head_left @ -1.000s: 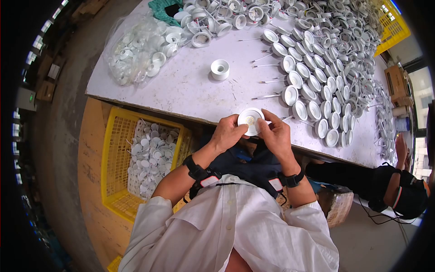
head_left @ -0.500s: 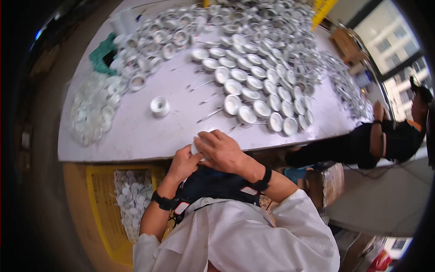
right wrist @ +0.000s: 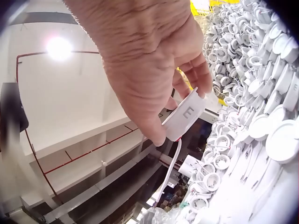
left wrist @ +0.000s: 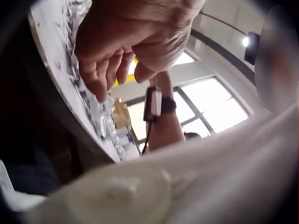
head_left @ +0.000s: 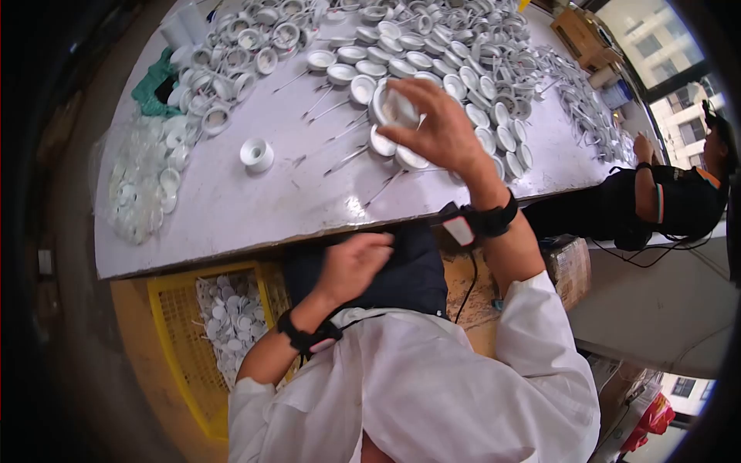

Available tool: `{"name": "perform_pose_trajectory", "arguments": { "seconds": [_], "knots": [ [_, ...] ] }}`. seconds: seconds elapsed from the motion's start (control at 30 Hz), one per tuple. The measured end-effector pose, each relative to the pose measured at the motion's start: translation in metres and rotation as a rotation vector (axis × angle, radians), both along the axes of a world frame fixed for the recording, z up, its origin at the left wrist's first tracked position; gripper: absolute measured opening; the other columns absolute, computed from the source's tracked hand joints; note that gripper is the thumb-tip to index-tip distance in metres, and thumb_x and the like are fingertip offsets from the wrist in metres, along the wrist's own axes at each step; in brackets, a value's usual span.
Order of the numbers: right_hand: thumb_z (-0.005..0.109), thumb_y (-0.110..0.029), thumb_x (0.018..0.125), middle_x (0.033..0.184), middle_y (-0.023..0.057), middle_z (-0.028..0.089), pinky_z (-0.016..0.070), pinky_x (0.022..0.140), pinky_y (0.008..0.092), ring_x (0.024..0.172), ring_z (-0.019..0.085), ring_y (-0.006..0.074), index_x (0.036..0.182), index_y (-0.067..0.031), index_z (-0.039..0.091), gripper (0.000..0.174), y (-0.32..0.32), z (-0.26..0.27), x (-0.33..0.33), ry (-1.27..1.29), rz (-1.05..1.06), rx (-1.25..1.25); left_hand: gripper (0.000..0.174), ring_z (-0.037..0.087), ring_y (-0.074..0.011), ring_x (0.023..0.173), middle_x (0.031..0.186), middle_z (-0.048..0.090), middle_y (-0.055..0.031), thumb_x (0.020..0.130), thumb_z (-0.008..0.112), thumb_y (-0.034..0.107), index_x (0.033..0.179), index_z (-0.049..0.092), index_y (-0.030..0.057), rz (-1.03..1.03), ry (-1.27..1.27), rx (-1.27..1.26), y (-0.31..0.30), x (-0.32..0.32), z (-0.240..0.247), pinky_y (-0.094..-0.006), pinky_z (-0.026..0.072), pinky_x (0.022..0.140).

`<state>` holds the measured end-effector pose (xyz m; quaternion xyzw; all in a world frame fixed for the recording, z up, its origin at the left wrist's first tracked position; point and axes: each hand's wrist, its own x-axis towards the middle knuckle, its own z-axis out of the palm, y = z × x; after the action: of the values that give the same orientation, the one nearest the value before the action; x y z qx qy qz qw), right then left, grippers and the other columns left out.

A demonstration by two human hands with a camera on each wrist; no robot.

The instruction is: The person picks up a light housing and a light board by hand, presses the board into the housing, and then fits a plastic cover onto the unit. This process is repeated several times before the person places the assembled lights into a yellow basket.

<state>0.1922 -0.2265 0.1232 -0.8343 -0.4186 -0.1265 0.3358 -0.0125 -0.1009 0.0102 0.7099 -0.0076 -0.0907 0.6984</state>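
My right hand [head_left: 440, 135] reaches over the rows of white round lamp housings [head_left: 417, 60] on the table. Between its thumb and fingers it holds one white lamp housing [right wrist: 186, 116] by the rim. A letter shows on the side of that housing, and a white wire [right wrist: 169, 172] hangs from it. In the head view the held housing [head_left: 392, 109] overlaps the rows beneath it. My left hand [head_left: 353, 266] hovers in front of my lap near the table edge, its fingers loosely bent with nothing in them. The left wrist view shows that hand [left wrist: 126, 46] from the palm side.
A lone white ring-shaped part [head_left: 256, 155] stands on the table [head_left: 231, 216]. To the left lie a clear bag [head_left: 139, 181] of white parts and a green bag [head_left: 154, 86]. Below the edge is a yellow crate [head_left: 176, 339] of white discs. Another person [head_left: 656, 201] is at the right.
Both hands were together on the housing over the lap. The left has let go and dropped lower; the right has carried the housing forward over the rows. The head view has swung right.
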Motion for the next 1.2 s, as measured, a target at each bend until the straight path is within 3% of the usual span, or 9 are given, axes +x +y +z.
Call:
{"name": "perform_pose_trajectory", "arguments": {
  "seconds": [0.2, 0.3, 0.43, 0.53, 0.7, 0.87, 0.97, 1.1, 1.2],
  "knots": [
    [0.072, -0.047, 0.068, 0.105, 0.0197, 0.061, 0.0472, 0.083, 0.0391, 0.098, 0.058, 0.0349, 0.111, -0.0049, 0.061, 0.061, 0.028, 0.002, 0.011, 0.040, 0.004, -0.009, 0.057, 0.043, -0.0250, 0.124, 0.141, 0.034, -0.0189, 0.090, 0.053, 0.012, 0.139, 0.026, -0.0011, -0.607, 0.350, -0.203, -0.061, 0.014, 0.008, -0.0317, 0.0453, 0.091],
    [0.072, -0.049, 0.067, 0.105, 0.0203, 0.061, 0.0476, 0.082, 0.0399, 0.096, 0.059, 0.0347, 0.112, -0.0048, 0.061, 0.064, 0.044, 0.003, 0.006, 0.105, -0.001, -0.029, 0.063, 0.038, -0.0269, 0.128, 0.145, 0.028, -0.0187, 0.089, 0.052, 0.011, 0.141, 0.019, -0.0009, -0.775, 0.261, -0.187, -0.058, 0.016, 0.010, -0.0325, 0.0395, 0.099],
    [0.072, -0.047, 0.069, 0.106, 0.0204, 0.060, 0.0471, 0.082, 0.0406, 0.095, 0.058, 0.0355, 0.113, -0.0047, 0.060, 0.063, 0.051, -0.001, -0.001, -0.051, 0.068, -0.019, 0.058, 0.046, -0.0272, 0.122, 0.135, 0.042, -0.0190, 0.085, 0.058, 0.014, 0.135, 0.034, -0.0030, -0.821, 0.198, 0.072, -0.027, 0.024, 0.011, -0.0327, 0.0391, 0.100],
    [0.075, -0.038, 0.068, 0.110, 0.0182, 0.059, 0.0455, 0.086, 0.0387, 0.100, 0.056, 0.0359, 0.117, -0.0052, 0.057, 0.062, 0.037, 0.002, 0.003, 0.005, 0.143, -0.041, 0.049, 0.056, -0.0184, 0.109, 0.123, 0.056, -0.0157, 0.084, 0.060, 0.012, 0.128, 0.045, -0.0019, -0.573, 0.127, 0.078, 0.006, 0.006, 0.026, -0.0272, 0.0479, 0.082],
    [0.075, -0.026, 0.070, 0.120, 0.0149, 0.055, 0.0487, 0.079, 0.0347, 0.097, 0.058, 0.0280, 0.121, -0.0087, 0.056, 0.057, -0.003, -0.007, 0.017, 0.156, 0.015, -0.108, 0.031, 0.060, -0.0140, 0.101, 0.110, 0.063, -0.0095, 0.083, 0.056, -0.001, 0.114, 0.056, -0.0016, 0.120, 0.029, 0.018, 0.077, -0.021, 0.022, -0.0250, 0.0483, 0.083],
    [0.073, -0.027, 0.072, 0.118, 0.0151, 0.056, 0.0484, 0.080, 0.0338, 0.099, 0.059, 0.0268, 0.119, -0.0058, 0.057, 0.054, -0.047, -0.017, 0.098, 0.196, -0.196, -0.079, 0.019, 0.063, -0.0156, 0.090, 0.103, 0.064, -0.0107, 0.088, 0.053, 0.005, 0.105, 0.058, -0.0039, 0.653, -0.012, 0.048, 0.149, -0.042, -0.012, -0.0237, 0.0497, 0.070],
    [0.071, -0.034, 0.072, 0.109, 0.0202, 0.062, 0.0468, 0.084, 0.0346, 0.097, 0.061, 0.0300, 0.114, -0.0015, 0.059, 0.055, -0.070, -0.029, 0.159, 0.167, -0.357, -0.068, 0.016, 0.064, -0.0152, 0.086, 0.099, 0.065, -0.0124, 0.089, 0.052, 0.005, 0.100, 0.058, -0.0047, 0.725, -0.045, 0.082, 0.172, -0.049, -0.032, -0.0231, 0.0493, 0.066],
    [0.070, -0.036, 0.071, 0.111, 0.0243, 0.060, 0.0443, 0.090, 0.0337, 0.107, 0.058, 0.0314, 0.114, 0.0006, 0.059, 0.058, -0.089, -0.054, 0.227, 0.236, -0.499, -0.016, 0.015, 0.064, -0.0150, 0.084, 0.098, 0.065, -0.0125, 0.089, 0.052, 0.005, 0.098, 0.059, -0.0049, 0.796, -0.016, 0.059, 0.172, -0.039, -0.042, -0.0224, 0.0491, 0.063],
    [0.065, -0.046, 0.072, 0.115, 0.0243, 0.058, 0.0410, 0.095, 0.0372, 0.112, 0.054, 0.0340, 0.116, 0.0024, 0.057, 0.066, -0.091, -0.067, 0.261, 0.233, -0.623, -0.184, 0.013, 0.063, -0.0145, 0.078, 0.100, 0.065, -0.0166, 0.089, 0.050, 0.005, 0.094, 0.057, -0.0041, 0.807, 0.031, -0.002, 0.161, -0.034, -0.062, -0.0229, 0.0488, 0.059]
  ]
}}
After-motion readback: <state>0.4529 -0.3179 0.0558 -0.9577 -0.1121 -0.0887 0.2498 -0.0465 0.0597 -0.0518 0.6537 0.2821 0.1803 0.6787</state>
